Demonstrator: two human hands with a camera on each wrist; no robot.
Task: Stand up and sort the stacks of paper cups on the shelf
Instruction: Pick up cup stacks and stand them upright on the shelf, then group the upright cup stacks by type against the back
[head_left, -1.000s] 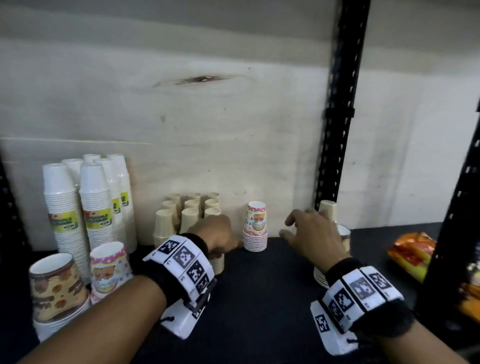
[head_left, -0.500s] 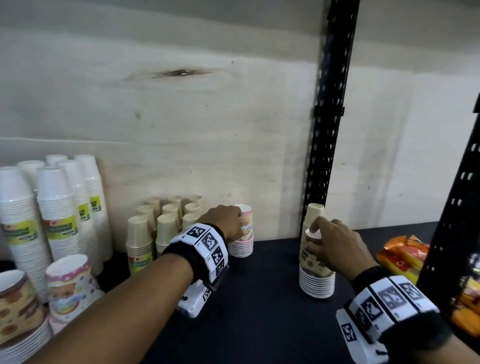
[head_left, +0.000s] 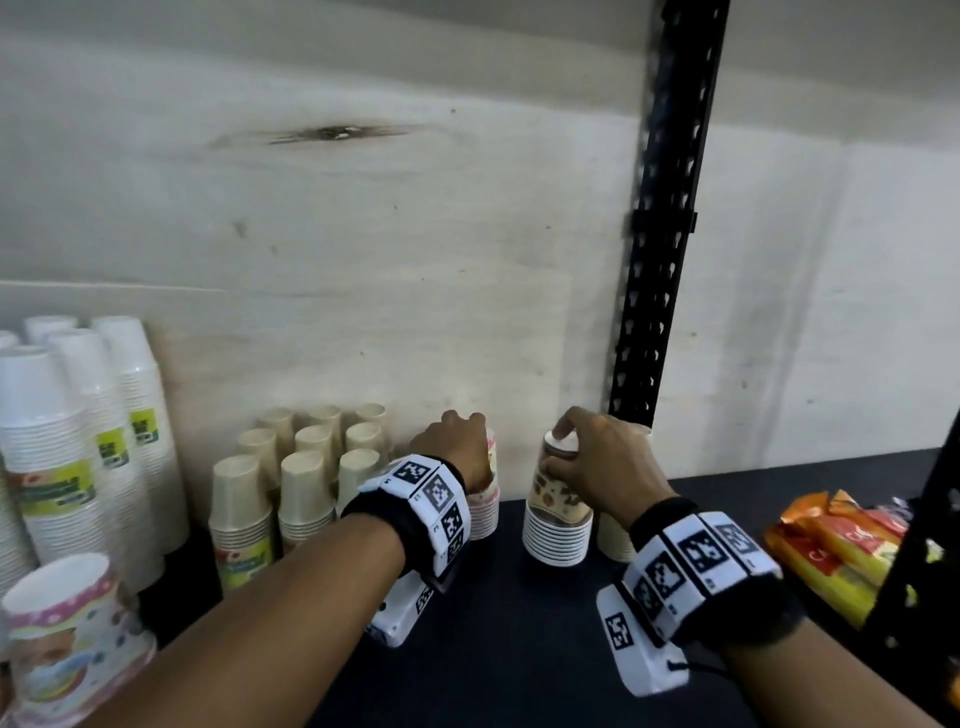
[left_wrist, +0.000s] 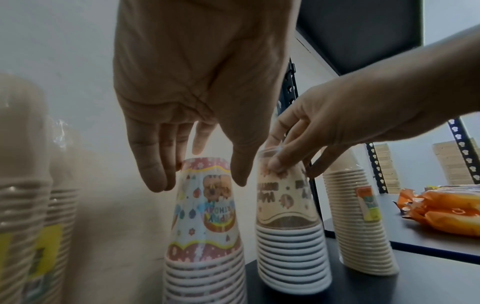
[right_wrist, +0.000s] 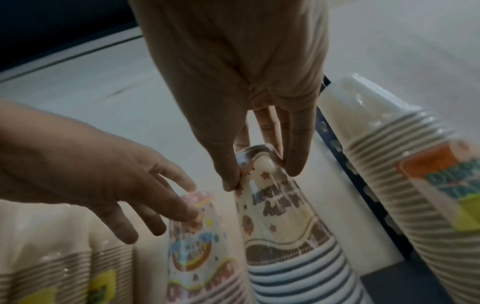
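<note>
Two grips: right hand (left_wrist: 337, 131) pinching brown cup stack (left_wrist: 291, 236), left hand (left_wrist: 197, 82) loose-fingered over pink stack (left_wrist: 205, 236).

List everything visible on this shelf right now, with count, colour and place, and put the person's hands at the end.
Pink birthday cup stack: one, pink with cartoon print, mid-shelf by the back board, under the left hand.
Brown birthday cup stack: one, cream and brown print, standing just right of the pink one.
Plain beige cup stack: one, beige with a small label, right of the brown stack, by the black upright.
Small beige cup stacks: about nine, beige, grouped left of the pink stack.
Tall white cup stacks: several, white with green labels, far left.
Printed cup stack: at least one, pink-rimmed, front left.
Snack packets: a few, orange, far right.
Left hand: fingertips touch the pink stack's top.
Right hand: pinches the brown stack's top.
</note>
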